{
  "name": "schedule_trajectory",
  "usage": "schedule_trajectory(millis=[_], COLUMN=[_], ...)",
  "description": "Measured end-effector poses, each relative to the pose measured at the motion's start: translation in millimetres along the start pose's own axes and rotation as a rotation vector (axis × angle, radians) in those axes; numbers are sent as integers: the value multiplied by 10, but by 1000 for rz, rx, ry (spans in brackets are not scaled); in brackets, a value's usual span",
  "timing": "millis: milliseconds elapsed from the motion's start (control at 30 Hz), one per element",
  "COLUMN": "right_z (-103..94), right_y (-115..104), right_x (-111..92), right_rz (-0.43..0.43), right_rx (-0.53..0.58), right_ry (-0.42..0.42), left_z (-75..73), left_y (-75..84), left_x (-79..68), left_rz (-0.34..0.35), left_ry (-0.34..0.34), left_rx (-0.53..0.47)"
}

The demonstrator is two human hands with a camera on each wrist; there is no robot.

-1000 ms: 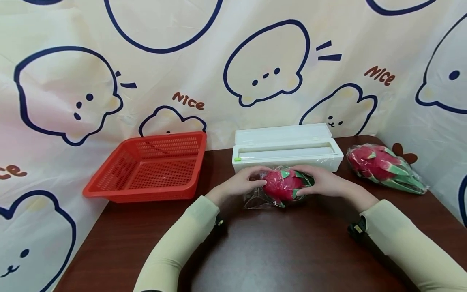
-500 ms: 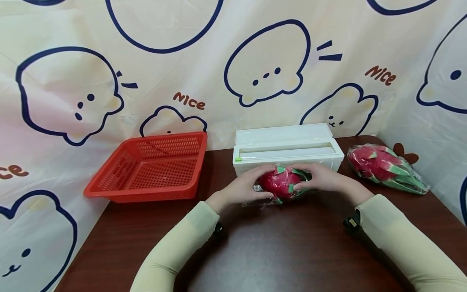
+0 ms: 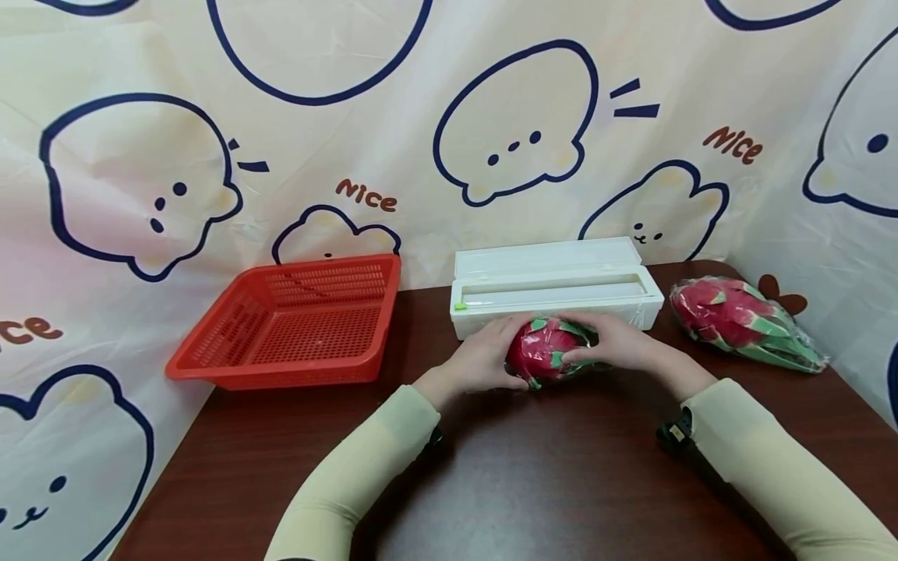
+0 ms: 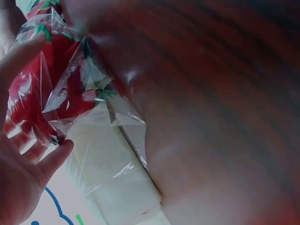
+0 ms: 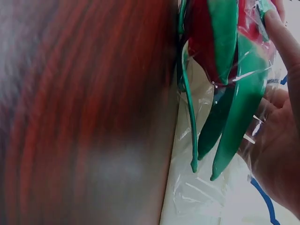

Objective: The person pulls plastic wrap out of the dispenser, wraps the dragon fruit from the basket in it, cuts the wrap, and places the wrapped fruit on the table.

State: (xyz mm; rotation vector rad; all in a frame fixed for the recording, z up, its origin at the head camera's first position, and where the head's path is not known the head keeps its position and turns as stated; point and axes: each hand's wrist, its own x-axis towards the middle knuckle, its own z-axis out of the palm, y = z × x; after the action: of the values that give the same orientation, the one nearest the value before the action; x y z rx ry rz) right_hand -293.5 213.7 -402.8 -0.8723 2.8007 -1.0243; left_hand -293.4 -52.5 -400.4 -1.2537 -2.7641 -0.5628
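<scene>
Between both hands is a red dragon fruit (image 3: 543, 351) with green scales, partly covered by clear cling film (image 4: 131, 122). My left hand (image 3: 487, 360) holds its left end, fingers behind and thumb in front, pressing film against the skin. On the other end, my right hand (image 3: 617, 341) grips the fruit near its green tips (image 5: 241, 112). Loose film hangs around those tips in the right wrist view. Just behind the fruit stands a white cling film dispenser (image 3: 554, 312), its lid raised and a roll inside. The fruit's underside is hidden in the head view.
A second dragon fruit (image 3: 737, 315), wrapped in film, lies at the right back of the dark wooden table (image 3: 547, 483). At the left back sits a red perforated basket (image 3: 358, 366). A cloth printed with cartoons (image 3: 337, 156) hangs behind the table.
My left hand has moved in closer round the fruit's left end, and the loose film flap seen there earlier is now mostly tucked out of sight. The right hand has shifted slightly left.
</scene>
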Motion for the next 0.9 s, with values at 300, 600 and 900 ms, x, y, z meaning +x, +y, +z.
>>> schedule_trajectory(millis=[300, 600, 900], right_z=[-78, -87, -110], right_y=[27, 58, 51], right_x=[-124, -191, -203], right_rz=[-3, -100, -60], right_rx=[-1, -51, -36], right_ry=[21, -2, 7], left_z=[-10, -41, -52], left_y=[-14, -24, -21], left_x=[53, 75, 94], left_rz=[-22, -43, -65], left_ry=[0, 10, -4], left_rx=[10, -60, -127])
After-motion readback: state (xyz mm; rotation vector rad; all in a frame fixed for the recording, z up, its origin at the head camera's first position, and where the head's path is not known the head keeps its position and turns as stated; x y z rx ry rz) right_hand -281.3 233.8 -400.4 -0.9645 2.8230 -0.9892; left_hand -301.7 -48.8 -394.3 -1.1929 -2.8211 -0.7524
